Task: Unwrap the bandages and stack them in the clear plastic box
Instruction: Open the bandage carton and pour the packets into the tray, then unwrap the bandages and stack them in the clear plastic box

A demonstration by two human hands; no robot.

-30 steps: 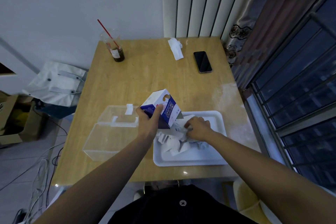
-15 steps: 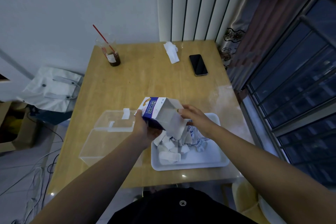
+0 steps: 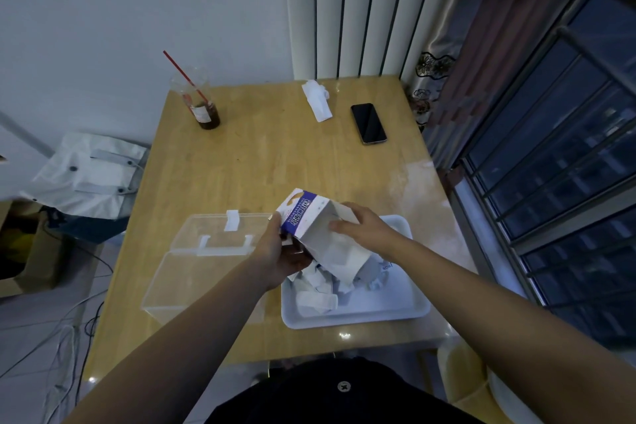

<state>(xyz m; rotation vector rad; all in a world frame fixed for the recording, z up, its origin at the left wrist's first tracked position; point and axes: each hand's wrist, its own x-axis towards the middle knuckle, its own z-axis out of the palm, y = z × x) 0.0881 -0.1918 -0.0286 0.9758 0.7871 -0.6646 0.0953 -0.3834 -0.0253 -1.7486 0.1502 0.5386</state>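
Blue-and-white cardboard carton [image 3: 311, 227], tilted over a white tray [image 3: 395, 310]; the left hand [image 3: 278, 251] grips its lower end and the right hand [image 3: 364, 225] clasps its top. Wrapped bandages [image 3: 320, 299] lie heaped in the tray. The clear plastic box [image 3: 192, 279] sits open just left.

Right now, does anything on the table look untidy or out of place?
Wrapped bandages lie in a heap in the white tray, below the tilted carton that the left hand and right hand hold. A crumpled paper lies alone near the phone.

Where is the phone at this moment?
In the head view, the phone lies flat at the far right of the table, just right of the white paper.
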